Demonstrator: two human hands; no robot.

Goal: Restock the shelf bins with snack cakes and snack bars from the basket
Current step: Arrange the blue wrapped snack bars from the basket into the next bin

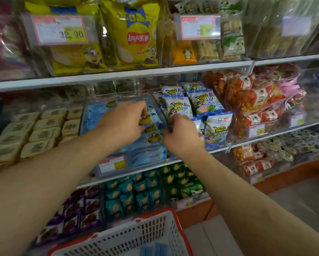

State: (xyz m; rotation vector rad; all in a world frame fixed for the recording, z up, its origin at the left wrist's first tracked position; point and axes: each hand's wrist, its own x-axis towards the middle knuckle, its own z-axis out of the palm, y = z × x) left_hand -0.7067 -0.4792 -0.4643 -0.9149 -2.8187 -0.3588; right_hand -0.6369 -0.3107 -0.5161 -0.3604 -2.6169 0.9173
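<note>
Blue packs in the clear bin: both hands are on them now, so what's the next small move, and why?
Probably seat the blue packs flat into the clear bin and let go. The left hand pinches them; the right hand grips at the bin's wall. More blue packs wait in the basket.

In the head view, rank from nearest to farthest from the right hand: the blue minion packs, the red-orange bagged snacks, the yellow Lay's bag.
From the right hand:
1. Blue minion packs, at its fingertips, just left.
2. Red-orange bagged snacks, same shelf, further right.
3. Yellow Lay's bag, shelf above, up left.
</note>
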